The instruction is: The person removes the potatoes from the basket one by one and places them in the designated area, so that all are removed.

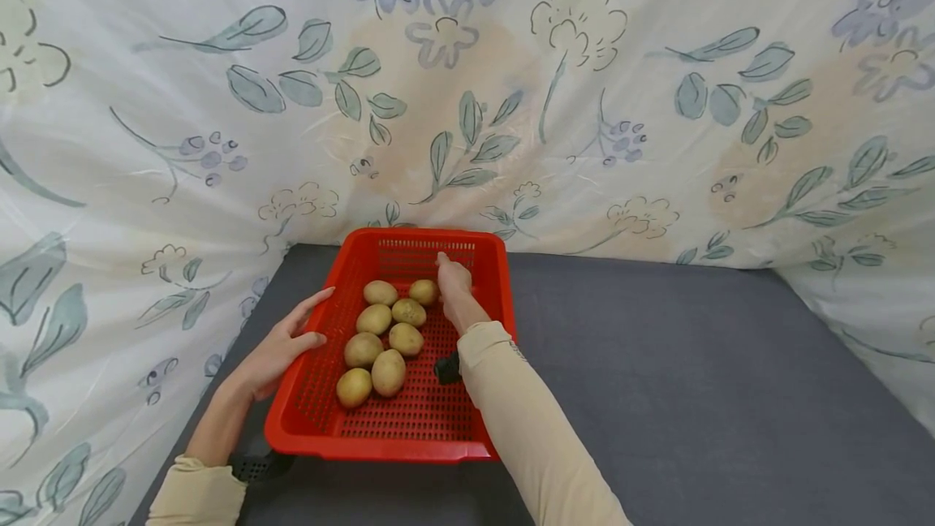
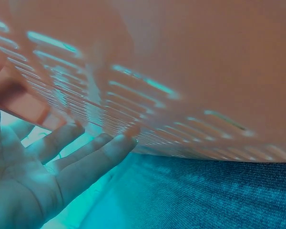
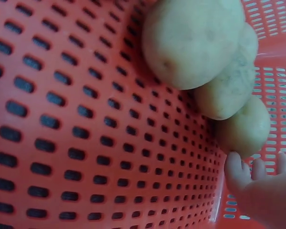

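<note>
Several yellowish potatoes (image 1: 389, 372) lie in the left half of a red plastic basket (image 1: 380, 450). My left hand (image 1: 273, 355) holds the basket's left side, with the thumb over the rim. In the left wrist view its extended fingers (image 2: 97, 162) lie along the slotted outer wall. My right hand (image 1: 458, 291) is inside the basket, toward its far end, beside the farthest right potato (image 1: 424, 292). In the right wrist view, a digit of that hand (image 3: 262, 191) is right at the lower edge of this potato (image 3: 250, 129), with the other fingers spread beside it.
The basket stands on a dark grey cloth-covered table (image 1: 679, 380) that extends to the right. A floral-patterned sheet (image 1: 570, 104) hangs behind the table and along both sides. Dark wrist cameras (image 1: 447, 369) are worn on both arms.
</note>
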Demonstrator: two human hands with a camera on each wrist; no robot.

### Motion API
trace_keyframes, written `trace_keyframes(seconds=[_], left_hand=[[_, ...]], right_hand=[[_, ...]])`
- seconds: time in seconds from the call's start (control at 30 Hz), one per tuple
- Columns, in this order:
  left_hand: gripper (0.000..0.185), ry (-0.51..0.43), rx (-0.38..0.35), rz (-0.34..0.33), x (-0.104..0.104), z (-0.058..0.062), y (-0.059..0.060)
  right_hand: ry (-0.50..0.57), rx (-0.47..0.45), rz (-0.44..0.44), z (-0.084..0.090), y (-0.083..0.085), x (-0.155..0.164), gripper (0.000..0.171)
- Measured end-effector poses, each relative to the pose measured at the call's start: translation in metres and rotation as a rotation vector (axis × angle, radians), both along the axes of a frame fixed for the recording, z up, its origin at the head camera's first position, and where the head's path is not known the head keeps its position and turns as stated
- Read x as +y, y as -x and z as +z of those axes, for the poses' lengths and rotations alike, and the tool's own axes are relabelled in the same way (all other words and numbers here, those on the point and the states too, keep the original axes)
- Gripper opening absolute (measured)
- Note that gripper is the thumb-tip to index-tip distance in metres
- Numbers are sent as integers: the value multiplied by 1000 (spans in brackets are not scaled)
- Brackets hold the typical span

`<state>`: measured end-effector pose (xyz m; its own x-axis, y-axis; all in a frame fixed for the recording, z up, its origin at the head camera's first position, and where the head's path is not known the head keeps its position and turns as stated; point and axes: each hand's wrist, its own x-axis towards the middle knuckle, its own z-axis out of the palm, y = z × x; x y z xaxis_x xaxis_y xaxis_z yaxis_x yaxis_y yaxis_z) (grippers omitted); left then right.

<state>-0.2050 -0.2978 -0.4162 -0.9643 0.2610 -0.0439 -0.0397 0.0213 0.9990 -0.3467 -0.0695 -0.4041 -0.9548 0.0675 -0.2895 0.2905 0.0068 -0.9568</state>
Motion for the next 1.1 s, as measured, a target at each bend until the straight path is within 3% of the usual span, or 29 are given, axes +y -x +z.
trace_keyframes(seconds=[0.27,0.5,0.67,0.8,1.1], left_hand=[[70,-5,2,4,2,-1,2],[69,0,7,-7,5,0,4],[70,0,11,-7,7,1,5],[70,6,5,2,5,1,3],[69,9,12,3,1,0,1]], right_hand=[[-52,-93,90,-6,-4,1,39],[-131,4,194,-9,-8,4,35],[-256,93,192,-10,-10,4,38],[-350,112,182,-12,-10,0,40],[-352,80,174,-14,-9,-7,38]])
